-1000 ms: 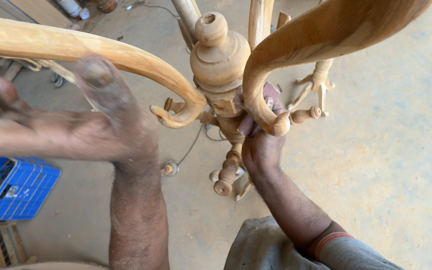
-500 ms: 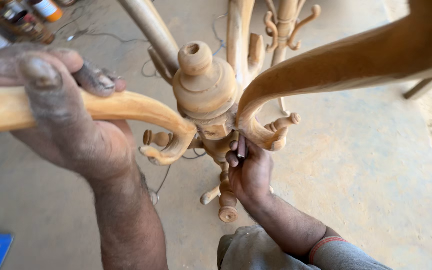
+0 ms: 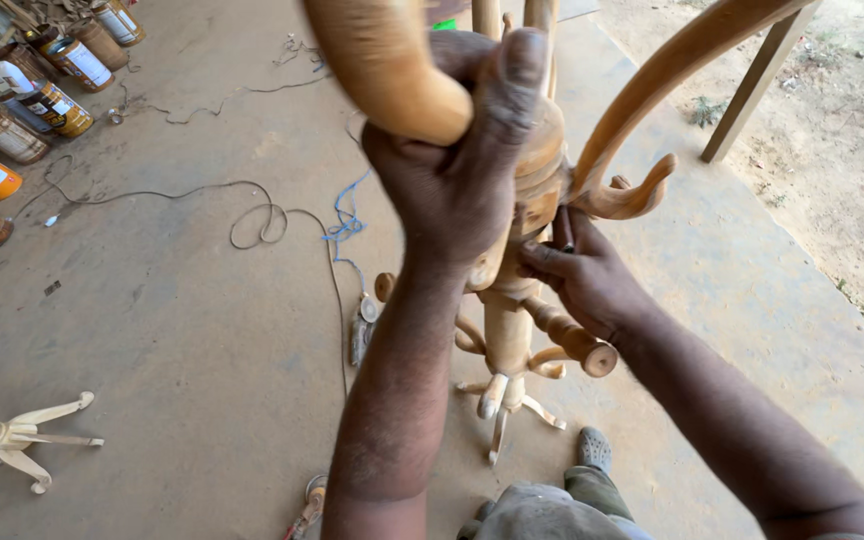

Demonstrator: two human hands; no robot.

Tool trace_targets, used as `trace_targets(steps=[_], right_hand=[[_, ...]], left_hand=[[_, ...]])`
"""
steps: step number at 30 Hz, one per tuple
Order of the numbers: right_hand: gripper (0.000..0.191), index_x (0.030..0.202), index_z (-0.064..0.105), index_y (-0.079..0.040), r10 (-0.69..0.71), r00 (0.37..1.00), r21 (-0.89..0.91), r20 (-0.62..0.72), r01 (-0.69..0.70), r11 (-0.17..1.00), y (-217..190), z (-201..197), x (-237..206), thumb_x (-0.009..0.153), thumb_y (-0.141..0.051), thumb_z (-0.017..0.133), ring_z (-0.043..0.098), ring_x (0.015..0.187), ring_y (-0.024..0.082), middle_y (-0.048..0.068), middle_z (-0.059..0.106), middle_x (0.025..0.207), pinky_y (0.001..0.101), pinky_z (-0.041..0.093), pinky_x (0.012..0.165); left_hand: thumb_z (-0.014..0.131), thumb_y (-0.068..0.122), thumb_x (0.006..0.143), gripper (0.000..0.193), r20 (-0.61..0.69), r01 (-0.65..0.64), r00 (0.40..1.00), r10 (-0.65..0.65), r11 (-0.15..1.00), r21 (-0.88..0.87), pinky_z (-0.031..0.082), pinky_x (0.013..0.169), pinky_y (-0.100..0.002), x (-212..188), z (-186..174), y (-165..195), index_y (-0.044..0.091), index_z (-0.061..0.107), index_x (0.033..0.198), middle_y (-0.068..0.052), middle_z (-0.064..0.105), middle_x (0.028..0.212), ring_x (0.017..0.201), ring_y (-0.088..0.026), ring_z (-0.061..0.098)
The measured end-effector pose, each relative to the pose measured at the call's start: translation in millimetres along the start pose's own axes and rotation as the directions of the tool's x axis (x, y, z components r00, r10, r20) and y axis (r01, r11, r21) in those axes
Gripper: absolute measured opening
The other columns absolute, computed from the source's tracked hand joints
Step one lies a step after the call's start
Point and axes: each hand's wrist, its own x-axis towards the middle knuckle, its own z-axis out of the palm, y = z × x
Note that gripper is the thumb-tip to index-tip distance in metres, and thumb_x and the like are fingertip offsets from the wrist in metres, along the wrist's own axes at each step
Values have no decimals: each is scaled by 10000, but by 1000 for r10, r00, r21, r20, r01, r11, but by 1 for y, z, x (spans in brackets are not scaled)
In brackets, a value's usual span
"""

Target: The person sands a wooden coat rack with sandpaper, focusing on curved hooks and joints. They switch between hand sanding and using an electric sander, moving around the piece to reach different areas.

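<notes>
A tall turned wooden stand (image 3: 505, 330) rises from the concrete floor, with curved arms branching off near its top. My left hand (image 3: 457, 165) is wrapped round one curved wooden arm (image 3: 377, 65) close to the camera. My right hand (image 3: 584, 275) presses against the stand's column just under the hub, beside a curled arm (image 3: 632, 195); a small dark thing sticks out between its fingers, too small to identify. Short turned pegs (image 3: 577, 345) jut out lower down, and splayed feet (image 3: 502, 400) sit at the base.
Several paint tins (image 3: 12, 120) line the upper left. Cables (image 3: 262, 215) trail across the floor to a power tool (image 3: 362, 325). A separate turned wooden piece with feet (image 3: 17, 435) lies at lower left. A wooden post (image 3: 752, 85) stands upper right, beside bare dirt. My foot (image 3: 592, 450) is below.
The view has swung so the floor and tins show. My left hand moved right along the curved arm, closer to the hub. My right hand stays at the column.
</notes>
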Motion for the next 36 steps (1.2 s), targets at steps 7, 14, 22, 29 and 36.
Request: trace_targets(steps=[7,14,22,29,36], right_hand=[[665,1605,362,-36,2,974,78,-226,16,997,-2,23,-3,959,100,442,591,1017,190,91,537,1465,357,559,933],[790,1630,229,-123,-129,911,181,-391,213,960,21,58,1,901,157,350,652,1180,193,107,461,1579,350,583,953],[898,1677,155,-88,-306,836,231,-456,443,866,51,57,-1,855,204,370,634,1295,172,113,338,1706,304,584,1002],[736,1584,406,-5,-141,874,204,-466,260,944,38,61,-9,862,136,401,594,765,164,204,602,1236,292,559,653],[716,1533,419,-24,-173,880,286,-442,321,903,25,72,-18,832,122,402,606,705,126,135,628,1134,272,565,650]], left_hand=[[715,356,1049,248,42,42,998,-36,987,-154,561,528,-166,2,9,-13,113,677,1021,51,686,672,605,-16,712],[718,407,998,311,57,97,994,-90,985,-140,556,527,-164,1,13,-24,142,615,1122,72,685,696,593,10,710],[729,270,993,303,60,-44,997,46,998,-35,418,466,-174,-2,3,-26,118,540,812,39,571,573,484,-13,572],[694,255,1068,306,77,-49,996,49,999,4,441,488,-196,3,-10,-5,77,579,848,-2,593,617,505,-56,581],[660,240,1143,332,110,-77,991,73,996,36,463,509,-217,5,-8,29,35,617,885,-44,615,662,527,-99,591]])
